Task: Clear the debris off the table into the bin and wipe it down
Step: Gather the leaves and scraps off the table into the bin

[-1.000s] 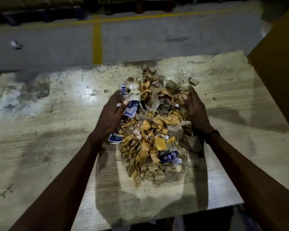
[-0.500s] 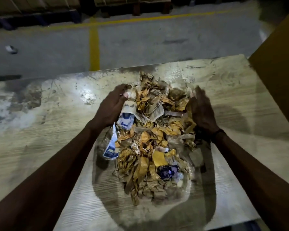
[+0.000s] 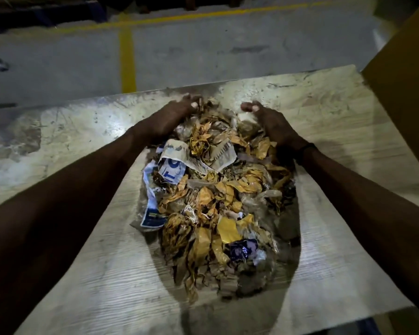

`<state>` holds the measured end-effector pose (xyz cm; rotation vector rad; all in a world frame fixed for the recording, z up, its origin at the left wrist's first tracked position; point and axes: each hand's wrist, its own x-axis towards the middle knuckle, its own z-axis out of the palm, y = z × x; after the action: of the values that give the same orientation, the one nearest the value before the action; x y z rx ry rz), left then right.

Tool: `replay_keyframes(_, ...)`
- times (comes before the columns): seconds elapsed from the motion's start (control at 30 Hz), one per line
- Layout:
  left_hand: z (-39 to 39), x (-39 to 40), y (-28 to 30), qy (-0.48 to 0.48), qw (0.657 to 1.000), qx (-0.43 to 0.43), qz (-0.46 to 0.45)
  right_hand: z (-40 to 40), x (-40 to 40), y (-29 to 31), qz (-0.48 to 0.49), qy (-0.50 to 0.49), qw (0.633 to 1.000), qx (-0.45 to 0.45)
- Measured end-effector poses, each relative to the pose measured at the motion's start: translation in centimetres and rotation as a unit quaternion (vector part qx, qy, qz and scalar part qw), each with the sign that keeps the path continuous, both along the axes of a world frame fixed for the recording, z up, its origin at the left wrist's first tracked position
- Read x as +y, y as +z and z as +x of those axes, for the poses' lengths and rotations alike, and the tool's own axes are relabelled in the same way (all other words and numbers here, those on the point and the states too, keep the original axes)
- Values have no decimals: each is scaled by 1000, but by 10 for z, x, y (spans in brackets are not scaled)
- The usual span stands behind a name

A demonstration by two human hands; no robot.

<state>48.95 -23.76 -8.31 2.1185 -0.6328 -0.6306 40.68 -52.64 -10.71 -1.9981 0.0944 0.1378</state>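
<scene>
Head view: our hands have moved from the pile's flanks to its far end, left hand (image 3: 169, 117) and right hand (image 3: 273, 124) now cupped with curled fingers hooked into the debris (image 3: 215, 197). Pile sits mid-bench (image 3: 324, 105), stretched toward our near edge. We judge it's being raked toward us; bin isn't visible, wiping not started.

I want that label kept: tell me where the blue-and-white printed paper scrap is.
In the head view, the blue-and-white printed paper scrap lies on the left edge of the heap of torn yellow-brown tape and paper debris, just below the left hand.
</scene>
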Motion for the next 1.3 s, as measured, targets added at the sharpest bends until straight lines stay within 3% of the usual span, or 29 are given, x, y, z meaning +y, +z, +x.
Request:
replay_keyframes(0.1, -6, 10, 0, 16, 997, 40, -59, -7, -11, 3, 66, -16, 998, -9)
replay_keyframes(0.17, -8, 34, -8, 93, 990, 43, -99, -17, -23, 4, 97, -67, 993, -27)
replay_keyframes(0.3, -36, 94, -27, 245, 962, 2, -120, -51, -33, 1, 87, -66, 994, -26)
replay_keyframes(0.37, -62, 102, -31, 237, 966, -42, -93, -67, -24, 6, 60, -71, 995, -19)
replay_keyframes(0.47, -84, 83, -35, 275, 957, -10, -98, -77, -6, 5, -3, -50, 998, -49)
replay_keyframes(0.57, -98, 70, -43, 226, 967, -101, -66, -88, 8, 4, 30, -72, 995, -60)
replay_keyframes(0.7, -133, 65, -34, 308, 929, 17, -204, -110, 15, 2, 29, -98, 991, -84)
replay_keyframes(0.83, -177, 74, -35, 315, 932, -75, -162, -142, 10, -5, 27, -141, 984, -102)
replay_keyframes(0.97, -231, 89, -38, 381, 906, -79, -165, -187, 9, -14, 56, -204, 972, -101)
replay_keyframes(1.07, -269, 97, -40, 372, 907, -140, -143, -228, 29, -13, 77, -234, 963, -106)
replay_keyframes(1.3, -338, 40, -40, 369, 913, -170, -51, -286, 111, -15, 50, -273, 948, -158)
